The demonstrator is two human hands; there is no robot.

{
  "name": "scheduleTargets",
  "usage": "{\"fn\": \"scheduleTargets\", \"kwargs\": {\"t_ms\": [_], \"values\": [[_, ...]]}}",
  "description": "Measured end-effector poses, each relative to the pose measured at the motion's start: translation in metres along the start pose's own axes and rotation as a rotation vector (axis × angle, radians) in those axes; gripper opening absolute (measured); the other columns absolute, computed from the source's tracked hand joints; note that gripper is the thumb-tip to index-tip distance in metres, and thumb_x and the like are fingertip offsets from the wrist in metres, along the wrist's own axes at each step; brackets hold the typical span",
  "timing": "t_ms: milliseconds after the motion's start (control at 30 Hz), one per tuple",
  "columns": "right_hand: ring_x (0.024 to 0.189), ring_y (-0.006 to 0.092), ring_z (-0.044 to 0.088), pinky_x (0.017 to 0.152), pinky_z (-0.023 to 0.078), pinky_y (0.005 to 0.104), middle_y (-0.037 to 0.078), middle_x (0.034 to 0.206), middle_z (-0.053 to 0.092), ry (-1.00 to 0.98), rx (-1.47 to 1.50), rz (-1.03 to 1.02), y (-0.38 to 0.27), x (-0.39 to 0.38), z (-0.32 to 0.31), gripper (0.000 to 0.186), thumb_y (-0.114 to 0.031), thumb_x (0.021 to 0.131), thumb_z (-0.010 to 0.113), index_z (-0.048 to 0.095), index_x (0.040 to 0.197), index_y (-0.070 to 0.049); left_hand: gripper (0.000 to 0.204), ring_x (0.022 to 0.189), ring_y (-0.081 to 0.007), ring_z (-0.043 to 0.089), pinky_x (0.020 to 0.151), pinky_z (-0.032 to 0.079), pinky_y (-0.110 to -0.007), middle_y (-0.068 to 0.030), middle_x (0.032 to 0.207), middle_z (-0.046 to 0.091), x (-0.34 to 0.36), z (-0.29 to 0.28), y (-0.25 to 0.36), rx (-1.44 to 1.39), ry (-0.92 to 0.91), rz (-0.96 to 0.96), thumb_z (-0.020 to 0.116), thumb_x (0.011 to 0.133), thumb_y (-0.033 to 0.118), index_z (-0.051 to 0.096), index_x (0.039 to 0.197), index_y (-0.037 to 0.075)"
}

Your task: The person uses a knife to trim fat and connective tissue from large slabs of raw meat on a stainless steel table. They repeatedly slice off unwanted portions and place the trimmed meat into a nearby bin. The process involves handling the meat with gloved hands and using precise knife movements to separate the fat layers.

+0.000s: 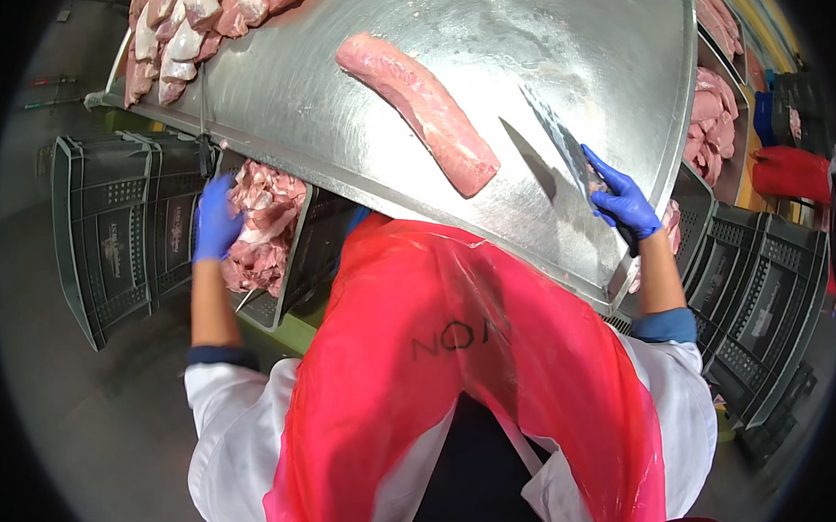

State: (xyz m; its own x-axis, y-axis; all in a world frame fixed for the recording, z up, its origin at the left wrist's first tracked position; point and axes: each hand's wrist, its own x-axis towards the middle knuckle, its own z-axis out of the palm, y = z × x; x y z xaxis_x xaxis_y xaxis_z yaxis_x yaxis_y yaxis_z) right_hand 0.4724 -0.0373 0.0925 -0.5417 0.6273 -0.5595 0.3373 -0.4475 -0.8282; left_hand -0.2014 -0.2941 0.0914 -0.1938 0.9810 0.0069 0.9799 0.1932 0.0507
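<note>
My right hand (621, 197), in a blue glove, is closed round a knife (555, 127) above the right part of the steel table. Its long blade points away from me and to the left. In front of me a long trimmed pork loin (417, 109) lies slantwise on the table, apart from the blade. My left hand (216, 217), gloved in blue too, is at the left over a crate of meat trimmings (265, 225). Its thumb stands away from the fingers, and I see nothing in it. The fingers are slightly blurred.
The steel table (283, 91) has a raised rim. Several meat pieces (184, 34) are heaped at its far left. Grey crates (113, 226) stand at the left, and more crates (755, 295) at the right. Beyond the right edge lies more meat (711, 126), near a red cloth-like item (791, 174).
</note>
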Motion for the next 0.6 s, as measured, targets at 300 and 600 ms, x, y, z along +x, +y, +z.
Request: {"fn": "scheduleTargets", "kwargs": {"t_ms": [300,600], "values": [[0.053,0.0081,0.052,0.047,0.044,0.0205,-0.001,0.079,0.055,0.343,0.328,-0.047,0.054,-0.043,0.056,0.082,0.005,0.087,0.058,0.031,0.159,-0.022,0.053,0.118,-0.0393,0.061,0.104,0.045,-0.047,-0.0216,0.120,0.067,0.261,0.104,0.270,-0.189,-0.105,0.764,0.072,0.078,0.028,0.063,0.122,0.000],[0.050,0.0074,0.047,0.045,0.041,0.0200,-0.003,0.071,0.048,0.624,0.631,-0.123,0.112,-0.118,0.083,0.084,0.002,0.090,0.060,0.023,0.161,-0.021,0.075,0.116,-0.0386,0.061,0.098,0.048,-0.048,-0.0262,0.126,0.061,0.356,0.121,0.305,-0.249,-0.535,0.466,0.065,0.081,0.049,0.055,0.133,-0.004]]}}
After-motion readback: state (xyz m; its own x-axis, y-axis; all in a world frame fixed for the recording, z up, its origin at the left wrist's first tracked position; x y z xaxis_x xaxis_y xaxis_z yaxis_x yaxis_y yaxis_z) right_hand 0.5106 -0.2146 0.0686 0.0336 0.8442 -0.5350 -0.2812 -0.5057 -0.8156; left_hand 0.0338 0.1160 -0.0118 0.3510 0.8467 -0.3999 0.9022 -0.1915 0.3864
